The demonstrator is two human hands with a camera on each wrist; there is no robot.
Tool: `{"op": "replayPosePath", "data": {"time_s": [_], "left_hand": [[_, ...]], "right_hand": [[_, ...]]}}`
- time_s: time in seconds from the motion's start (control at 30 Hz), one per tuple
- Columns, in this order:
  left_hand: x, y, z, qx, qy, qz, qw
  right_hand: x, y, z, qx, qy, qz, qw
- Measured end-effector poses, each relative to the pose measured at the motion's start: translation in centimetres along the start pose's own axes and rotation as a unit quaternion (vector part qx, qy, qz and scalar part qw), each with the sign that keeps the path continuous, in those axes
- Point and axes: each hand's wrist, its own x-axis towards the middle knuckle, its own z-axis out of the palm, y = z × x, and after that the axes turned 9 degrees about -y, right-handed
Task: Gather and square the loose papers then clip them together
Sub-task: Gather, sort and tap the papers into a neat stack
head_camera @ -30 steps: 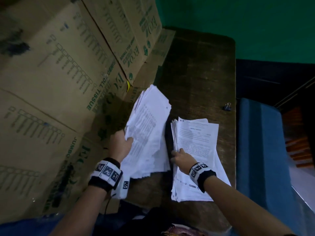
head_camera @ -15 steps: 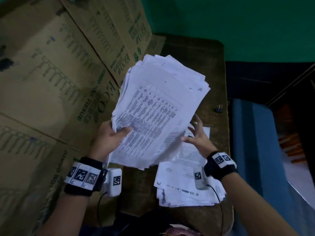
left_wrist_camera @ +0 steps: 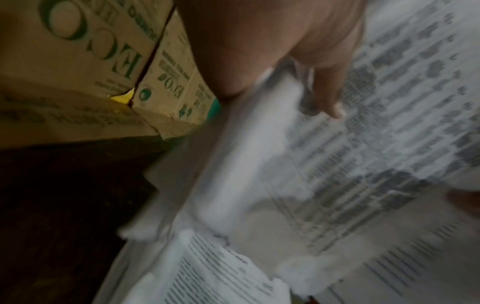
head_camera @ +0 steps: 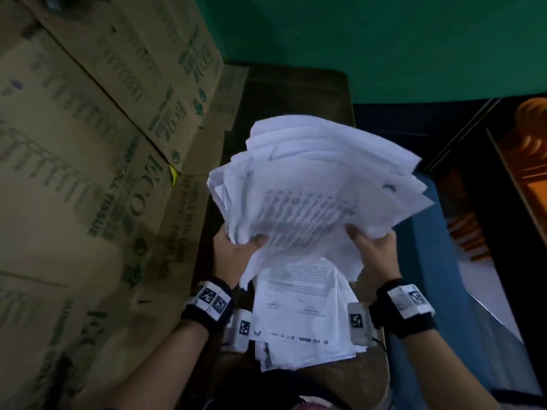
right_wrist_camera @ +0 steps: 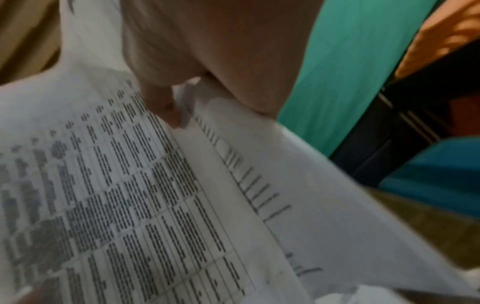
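A thick, uneven bundle of printed white papers (head_camera: 319, 190) is lifted above the wooden table (head_camera: 299, 93), its sheets fanned out at the far end. My left hand (head_camera: 233, 250) grips its near left edge, thumb (left_wrist_camera: 327, 90) on the printed top sheet (left_wrist_camera: 389, 144). My right hand (head_camera: 376, 247) grips the near right edge, thumb (right_wrist_camera: 161, 102) on top of the top sheet (right_wrist_camera: 103, 195). A second pile of papers (head_camera: 299, 309) lies flat on the table below the lifted bundle, between my wrists. The binder clip is hidden behind the raised papers.
Stacked cardboard cartons (head_camera: 88, 143) with green print wall off the table's left side. A green wall (head_camera: 384, 39) stands behind. A blue surface (head_camera: 438, 291) runs along the table's right edge, with dark furniture (head_camera: 488, 173) beyond it.
The left-hand bundle has risen from the table and swung right over the second pile. My right hand left that pile and took hold of the bundle's right edge.
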Motion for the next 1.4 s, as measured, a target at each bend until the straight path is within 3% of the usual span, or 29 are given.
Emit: {"op": "replayPosePath", "data": {"time_s": [0.07,0.13,0.27,0.37,0.43,0.53,0.63,0.7,0.8,0.9,1.0,1.07,1.13,1.3,1.4], "left_hand": [[0.7,-0.7,-0.1,-0.042,-0.083,-0.029,0.995],[1.2,-1.2,0.1,-0.009,-0.163,-0.073,0.984],[2.3,-1.9,2.1,0.042,-0.165,-0.201,0.965],[3.2,-0.6,3.7,0.057,-0.123,-0.171,0.976],[3.7,0.8,3.7,-0.001,-0.095,-0.119,0.988],[4.7,0.9,2.2,-0.079,-0.144,-0.049,0.985],[4.8,-0.5,1.9,0.013,-0.188,-0.047,0.981],[4.6,-0.3,3.1,0.039,-0.152,-0.069,0.985],[4.6,1.0,4.9,-0.003,-0.081,-0.057,0.995],[5.4,1.0,4.7,-0.043,-0.036,-0.057,0.997],[6.0,-0.2,3.0,-0.036,-0.118,-0.044,0.991],[6.1,-1.5,2.4,0.037,-0.208,-0.04,0.977],[6.3,-2.2,2.6,0.102,-0.248,-0.03,0.963],[6.9,-1.1,3.2,0.131,-0.239,-0.028,0.962],[7.3,-0.1,1.5,0.036,-0.25,-0.061,0.966]], "right_hand": [[0.0,-0.9,-1.8,-0.028,-0.024,-0.005,0.999],[0.4,-0.6,-3.3,-0.095,-0.051,0.003,0.994],[1.0,0.5,-4.5,-0.1,-0.027,0.015,0.995],[1.5,0.6,-4.0,-0.071,0.008,-0.015,0.997],[1.7,0.1,-3.9,-0.055,0.006,-0.036,0.998],[1.9,0.2,-5.1,-0.076,-0.034,-0.015,0.996],[1.9,1.8,-5.6,-0.138,-0.037,0.046,0.989],[2.2,2.2,-4.6,-0.176,-0.015,0.026,0.984],[2.9,1.1,-2.5,-0.139,0.018,-0.008,0.99],[3.1,-0.2,-2.6,-0.108,0.007,-0.018,0.994],[2.4,-0.1,-3.7,-0.087,-0.024,0.003,0.996],[1.9,0.7,-3.6,-0.086,-0.018,0.026,0.996],[2.0,1.7,-3.1,-0.07,-0.012,0.049,0.996],[3.5,1.7,-2.2,-0.099,0.024,0.071,0.992],[4.0,0.6,-3.8,-0.063,0.05,0.036,0.996]]}}
